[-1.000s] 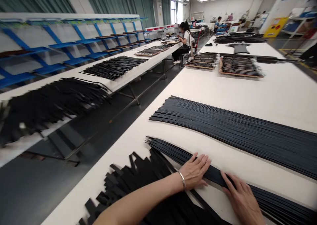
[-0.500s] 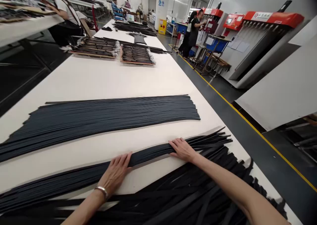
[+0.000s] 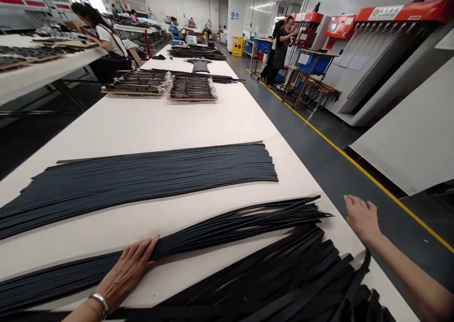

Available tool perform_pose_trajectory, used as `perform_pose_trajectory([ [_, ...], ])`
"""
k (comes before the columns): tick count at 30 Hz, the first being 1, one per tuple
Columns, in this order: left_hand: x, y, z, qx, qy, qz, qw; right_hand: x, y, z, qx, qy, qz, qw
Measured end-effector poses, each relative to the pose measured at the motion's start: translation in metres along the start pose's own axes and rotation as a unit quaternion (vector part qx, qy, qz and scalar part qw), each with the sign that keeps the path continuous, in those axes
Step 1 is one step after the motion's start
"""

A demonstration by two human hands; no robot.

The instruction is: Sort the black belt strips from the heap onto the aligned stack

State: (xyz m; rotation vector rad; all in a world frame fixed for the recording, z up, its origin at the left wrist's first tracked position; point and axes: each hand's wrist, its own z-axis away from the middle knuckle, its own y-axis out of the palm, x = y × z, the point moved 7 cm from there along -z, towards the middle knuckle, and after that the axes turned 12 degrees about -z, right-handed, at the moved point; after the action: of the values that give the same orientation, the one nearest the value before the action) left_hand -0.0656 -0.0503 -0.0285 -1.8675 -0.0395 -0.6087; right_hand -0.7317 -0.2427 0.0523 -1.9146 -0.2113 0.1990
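Observation:
Under my left hand (image 3: 129, 270), a long bundle of flat black strips (image 3: 198, 234) runs across the white table (image 3: 170, 128). The fingers of that hand lie flat over the bundle, with the thumb toward its near side. To the right of the hand, the strips fan apart into loose ends. My right hand (image 3: 363, 218) is off the strips, in the air by the table's right edge. Its fingers are slightly bent and apart, with nothing visible in them. A wide, even row of dark strips (image 3: 149, 175) lies farther back, parallel to the bundle.
A heap of loose black strips (image 3: 269, 270) covers the near side of the table. Two boards of dark strap-like pieces (image 3: 193, 88) sit farther up. A co-worker (image 3: 109, 43) sits at the left table; others stand by red-topped machines (image 3: 400, 17) at right.
My right hand has let go of the bundle and moved right, past its ends. The strips there have spread apart. My left hand stays on the bundle, now lower left in view.

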Motion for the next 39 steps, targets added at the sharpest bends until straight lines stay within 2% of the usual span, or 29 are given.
perform_pose_trajectory([
  [1,0.0,-0.001,0.0,0.004,0.0,-0.001,1.0,0.016,-0.002,0.0,-0.02,0.007,-0.016,1.0],
  [2,-0.001,-0.002,0.0,0.008,0.001,-0.002,1.0,0.046,-0.001,-0.002,-0.03,-0.011,-0.051,0.998],
  [4,-0.001,-0.004,-0.001,0.015,0.002,-0.007,1.0,0.131,0.001,-0.006,-0.024,-0.095,-0.15,0.984],
  [6,-0.002,-0.006,-0.001,0.017,0.003,-0.012,1.0,0.225,0.003,-0.004,0.015,-0.208,-0.223,0.952],
  [7,-0.002,-0.006,-0.001,0.018,0.004,-0.013,1.0,0.264,0.003,0.0,0.033,-0.254,-0.247,0.934],
  [9,-0.003,-0.006,0.0,0.024,0.001,-0.01,1.0,0.316,0.002,0.009,0.056,-0.303,-0.281,0.909],
  [11,-0.003,-0.004,0.0,0.038,-0.004,0.0,0.999,0.332,0.003,0.019,0.063,-0.295,-0.298,0.906],
  [14,-0.004,-0.002,0.001,0.051,-0.008,0.013,0.999,0.325,0.01,0.031,0.073,-0.252,-0.298,0.918],
  [17,-0.004,-0.002,0.0,0.057,-0.014,0.026,0.998,0.325,0.014,0.036,0.076,-0.244,-0.289,0.923],
  [19,-0.004,-0.001,0.0,0.06,-0.02,0.033,0.997,0.34,0.016,0.036,0.078,-0.26,-0.283,0.92],
  [24,-0.005,0.0,0.0,0.047,-0.009,0.023,0.999,0.401,0.017,0.032,0.089,-0.302,-0.253,0.915],
  [26,-0.005,-0.001,-0.001,0.036,-0.002,0.017,0.999,0.41,0.019,0.029,0.094,-0.308,-0.236,0.917],
  [28,-0.004,-0.002,-0.002,0.022,-0.001,0.016,1.0,0.396,0.022,0.024,0.097,-0.302,-0.214,0.924],
  [30,-0.002,-0.004,-0.003,0.005,-0.007,0.023,1.0,0.353,0.024,0.018,0.097,-0.281,-0.189,0.936],
  [32,-0.002,-0.006,-0.004,-0.001,-0.012,0.032,0.999,0.284,0.026,0.012,0.093,-0.248,-0.163,0.951],
  [35,-0.002,-0.004,-0.004,0.013,-0.018,0.038,0.999,0.155,0.026,0.01,0.089,-0.186,-0.11,0.972],
  [37,-0.002,-0.002,-0.004,0.02,-0.024,0.041,0.999,0.076,0.029,0.013,0.104,-0.12,-0.032,0.987],
  [38,-0.002,-0.002,-0.003,0.02,-0.028,0.044,0.998,0.045,0.028,0.013,0.101,-0.079,0.004,0.992],
  [39,-0.001,-0.002,-0.003,0.019,-0.03,0.047,0.998,0.026,0.026,0.014,0.088,-0.041,0.03,0.995],
])
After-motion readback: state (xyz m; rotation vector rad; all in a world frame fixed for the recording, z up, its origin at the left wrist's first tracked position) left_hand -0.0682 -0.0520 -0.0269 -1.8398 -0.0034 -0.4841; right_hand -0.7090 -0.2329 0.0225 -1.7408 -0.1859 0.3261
